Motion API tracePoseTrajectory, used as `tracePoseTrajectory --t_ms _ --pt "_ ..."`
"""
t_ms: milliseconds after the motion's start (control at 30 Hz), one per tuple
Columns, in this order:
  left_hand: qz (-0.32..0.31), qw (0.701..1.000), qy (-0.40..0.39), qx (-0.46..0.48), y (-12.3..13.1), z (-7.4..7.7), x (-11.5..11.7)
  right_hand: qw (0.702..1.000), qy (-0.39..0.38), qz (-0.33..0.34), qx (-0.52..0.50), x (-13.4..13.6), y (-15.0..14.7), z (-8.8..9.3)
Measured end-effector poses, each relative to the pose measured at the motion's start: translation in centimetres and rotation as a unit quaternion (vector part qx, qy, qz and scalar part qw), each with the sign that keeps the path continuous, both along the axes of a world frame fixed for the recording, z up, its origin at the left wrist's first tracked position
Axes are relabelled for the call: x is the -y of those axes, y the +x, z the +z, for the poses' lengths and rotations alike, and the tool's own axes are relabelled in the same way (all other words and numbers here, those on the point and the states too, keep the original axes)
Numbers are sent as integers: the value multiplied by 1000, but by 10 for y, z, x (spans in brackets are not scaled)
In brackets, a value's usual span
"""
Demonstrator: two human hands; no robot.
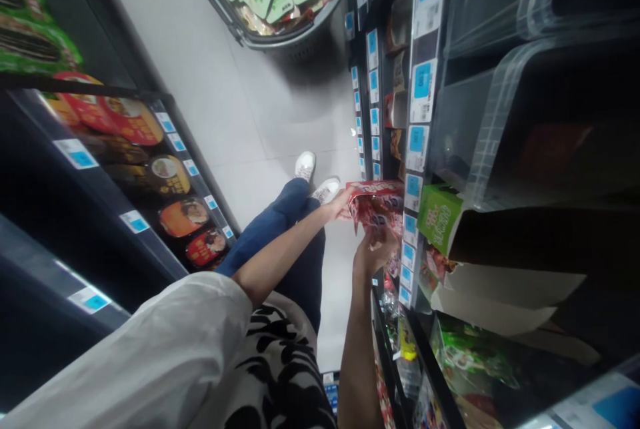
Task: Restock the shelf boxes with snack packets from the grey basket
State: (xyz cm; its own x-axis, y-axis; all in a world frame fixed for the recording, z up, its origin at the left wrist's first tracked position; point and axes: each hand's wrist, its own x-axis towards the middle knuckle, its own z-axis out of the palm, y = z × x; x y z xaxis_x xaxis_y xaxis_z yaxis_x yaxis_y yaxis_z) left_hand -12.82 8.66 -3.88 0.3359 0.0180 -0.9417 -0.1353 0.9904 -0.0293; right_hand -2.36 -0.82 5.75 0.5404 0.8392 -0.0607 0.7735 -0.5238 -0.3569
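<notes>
A red open-topped cardboard box [379,187] juts from the shelf on the right, with pink and red packets [376,210] inside it. My left hand [340,206] grips the box by its near left edge, fingers closed on the cardboard. Just below, my right hand [376,250] is at the front of the box among the packets. Its fingers are curled on a pink packet, though the fingertips are partly hidden and a little blurred. More pink packaging shows beside the right hand, against the shelf edge.
A grey basket [300,39] full of green-labelled packs stands on the floor ahead. Shelves with blue-and-white price tags [417,139] line the right, holding a green box [440,216] and clear plastic bins [493,116]. On the left, a shelf holds packaged meals [183,216].
</notes>
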Motion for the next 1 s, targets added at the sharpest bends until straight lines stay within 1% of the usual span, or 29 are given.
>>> tracePoseTrajectory --t_ms 67,100,200,267,333,400,467,533,600,667,700,767,800,867,933,1000 --pt "5 1000 1 -3 -4 1 2 998 14 -39 -40 -1 -3 2" --pt "8 1000 4 -5 -5 1 3 998 8 -36 -60 -3 -3 4" --pt "6 1000 9 -4 -6 4 4 993 -56 32 -98 -13 2 4" --pt "8 1000 12 3 -5 4 5 986 -103 66 -111 -22 7 -3" --pt "12 1000 14 8 -5 4 5 979 -139 78 -126 -30 12 -14" --pt "12 1000 14 8 -4 3 5 972 -166 91 -139 -37 13 -26" --pt "11 1000 22 -3 -5 2 3 967 -178 108 -146 -39 10 -31" --pt "10 999 37 -15 -6 1 0 969 -158 120 -146 -36 5 -25" --pt "7 999 49 -19 -9 0 -3 983 -98 104 -113 -29 -1 -10" --pt "-5 999 48 -17 -14 -1 -5 997 -20 60 -40 -21 -5 9" --pt "-11 999 45 -17 -16 -2 -6 999 11 40 -1 -18 -6 17" --pt "-18 999 45 -13 -21 -3 -6 997 42 25 57 -15 -5 28" --pt "-18 999 47 -10 -24 -3 -6 996 42 26 73 -15 -4 30" --pt "-17 999 51 -4 -28 -3 -6 996 26 24 79 -15 -2 27" --pt "-19 999 51 2 -31 -4 -5 998 -6 18 53 -15 2 18" --pt "-24 999 48 6 -33 -5 -5 998 -62 29 7 -13 5 8"
